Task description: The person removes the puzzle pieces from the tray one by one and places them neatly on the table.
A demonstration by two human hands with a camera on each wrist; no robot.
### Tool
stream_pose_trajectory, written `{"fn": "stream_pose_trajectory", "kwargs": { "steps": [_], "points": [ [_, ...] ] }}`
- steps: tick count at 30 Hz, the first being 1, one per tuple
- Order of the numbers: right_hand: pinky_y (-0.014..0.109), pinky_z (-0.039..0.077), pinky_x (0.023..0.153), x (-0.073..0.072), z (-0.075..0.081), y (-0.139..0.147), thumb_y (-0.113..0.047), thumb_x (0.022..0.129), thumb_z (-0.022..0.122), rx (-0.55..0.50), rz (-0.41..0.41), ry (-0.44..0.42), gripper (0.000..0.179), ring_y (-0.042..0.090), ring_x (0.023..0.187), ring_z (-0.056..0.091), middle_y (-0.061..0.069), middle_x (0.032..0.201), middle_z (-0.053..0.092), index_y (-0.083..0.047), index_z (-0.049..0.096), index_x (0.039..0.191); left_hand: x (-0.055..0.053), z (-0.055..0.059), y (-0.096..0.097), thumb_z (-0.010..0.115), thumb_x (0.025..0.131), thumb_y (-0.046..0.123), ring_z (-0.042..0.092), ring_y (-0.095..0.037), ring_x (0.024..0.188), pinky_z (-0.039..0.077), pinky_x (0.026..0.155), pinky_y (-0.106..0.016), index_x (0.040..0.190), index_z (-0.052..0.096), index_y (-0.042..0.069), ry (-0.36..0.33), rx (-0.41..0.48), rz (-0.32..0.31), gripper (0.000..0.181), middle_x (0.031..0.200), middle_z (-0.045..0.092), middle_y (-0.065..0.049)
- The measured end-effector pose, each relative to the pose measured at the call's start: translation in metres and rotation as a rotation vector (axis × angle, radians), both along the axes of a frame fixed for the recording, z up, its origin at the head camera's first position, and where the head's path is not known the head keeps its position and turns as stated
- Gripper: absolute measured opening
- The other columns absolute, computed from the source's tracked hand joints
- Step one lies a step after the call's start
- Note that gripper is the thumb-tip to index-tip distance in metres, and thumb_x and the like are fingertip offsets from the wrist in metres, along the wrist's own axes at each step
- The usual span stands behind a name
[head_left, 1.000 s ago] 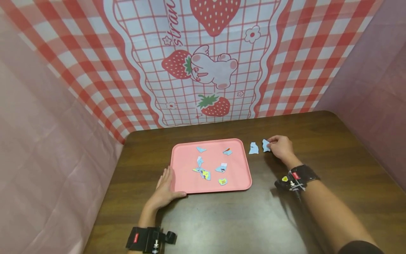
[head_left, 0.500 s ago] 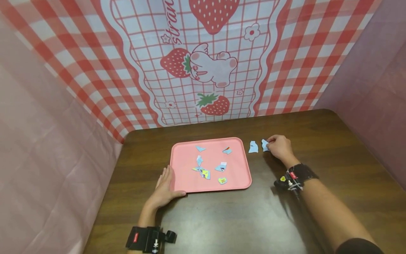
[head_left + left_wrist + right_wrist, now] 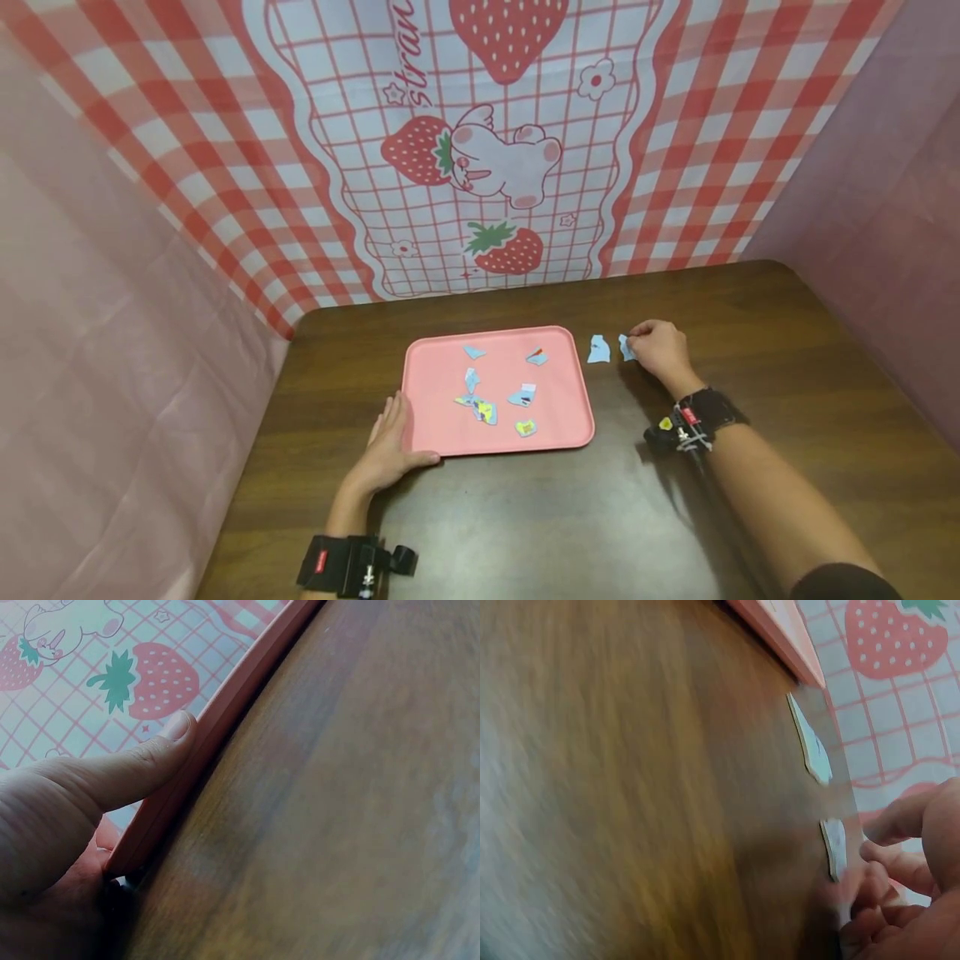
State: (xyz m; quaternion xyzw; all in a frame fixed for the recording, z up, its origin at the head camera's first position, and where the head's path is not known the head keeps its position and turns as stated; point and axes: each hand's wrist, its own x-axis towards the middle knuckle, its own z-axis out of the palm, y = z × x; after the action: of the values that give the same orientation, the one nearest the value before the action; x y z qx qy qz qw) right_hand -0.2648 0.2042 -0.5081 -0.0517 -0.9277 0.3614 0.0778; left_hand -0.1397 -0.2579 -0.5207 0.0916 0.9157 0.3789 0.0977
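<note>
A pink tray (image 3: 442,442) lies on the table with several map-like puzzle pieces scattered in it, among them a yellow-and-blue cluster (image 3: 485,412). My left hand (image 3: 386,450) rests at the tray's near left corner, fingers extended along the left side. In the left wrist view its thumb (image 3: 142,769) lies on the tray's near rim. Right of the tray, a light blue puzzle piece (image 3: 598,349) lies on the wood. Beside it, my right hand (image 3: 663,350) pinches the edge of a second light blue puzzle piece (image 3: 626,348), partly hidden by the fingers.
The brown wooden table (image 3: 525,533) ends at a strawberry-patterned cloth (image 3: 510,167) behind the tray. Pale pink drapes (image 3: 97,333) hang on both sides. Each wrist wears a black strap with a camera; a cable runs along the right forearm.
My right hand has shifted slightly left, and its fingers cover more of the second light blue puzzle piece. The left hand and the tray stay in place.
</note>
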Motion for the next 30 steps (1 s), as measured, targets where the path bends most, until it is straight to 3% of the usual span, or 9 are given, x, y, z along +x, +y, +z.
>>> {"fn": "stream_pose_trajectory", "kwargs": {
  "steps": [9,15,20,25,30],
  "points": [
    [0.049,0.047,0.074,0.015,-0.003,-0.042,-0.008,0.082,0.062,0.045,0.079,0.103,0.021,0.037,0.086,0.061,0.017,0.088,0.064,0.002,0.074,0.096,0.006,-0.004,0.0,0.086,0.079,0.039,-0.006,-0.042,0.152,-0.001,0.12,-0.056,0.155,0.003,-0.013,-0.037,0.013,-0.002,0.124,0.163,-0.003,-0.03],
    [0.045,0.049,0.071,0.025,0.011,-0.081,-0.011,0.082,0.066,0.112,0.257,0.052,0.02,0.03,0.08,0.061,0.012,0.085,0.064,-0.001,0.074,0.097,0.005,-0.004,0.0,0.087,0.078,0.038,-0.005,-0.043,0.152,0.0,0.12,-0.056,0.155,0.004,-0.014,-0.017,0.01,0.003,0.124,0.163,-0.002,-0.031],
    [0.041,0.052,0.068,0.038,0.013,-0.11,-0.016,0.083,0.07,0.205,0.397,-0.008,0.019,0.024,0.077,0.064,0.007,0.083,0.067,-0.003,0.075,0.097,0.004,-0.003,0.0,0.087,0.078,0.039,-0.004,-0.042,0.152,0.0,0.12,-0.056,0.155,0.004,-0.013,-0.016,0.002,0.007,0.124,0.163,-0.002,-0.031],
    [0.04,0.052,0.066,0.046,0.009,-0.131,-0.023,0.08,0.073,0.277,0.457,-0.017,0.02,0.02,0.074,0.061,0.004,0.084,0.063,-0.008,0.076,0.094,0.002,0.0,0.0,0.086,0.079,0.038,-0.005,-0.042,0.152,0.0,0.121,-0.056,0.155,0.004,-0.013,-0.012,0.003,0.006,0.123,0.163,-0.002,-0.03],
    [0.042,0.053,0.07,0.051,0.002,-0.141,-0.031,0.078,0.079,0.327,0.47,-0.017,0.028,0.023,0.085,0.061,0.005,0.093,0.061,-0.011,0.075,0.097,0.0,0.0,-0.001,0.086,0.078,0.039,-0.004,-0.043,0.152,0.001,0.12,-0.057,0.155,0.005,-0.013,-0.007,0.001,0.001,0.124,0.164,-0.002,-0.03]
  ]
}}
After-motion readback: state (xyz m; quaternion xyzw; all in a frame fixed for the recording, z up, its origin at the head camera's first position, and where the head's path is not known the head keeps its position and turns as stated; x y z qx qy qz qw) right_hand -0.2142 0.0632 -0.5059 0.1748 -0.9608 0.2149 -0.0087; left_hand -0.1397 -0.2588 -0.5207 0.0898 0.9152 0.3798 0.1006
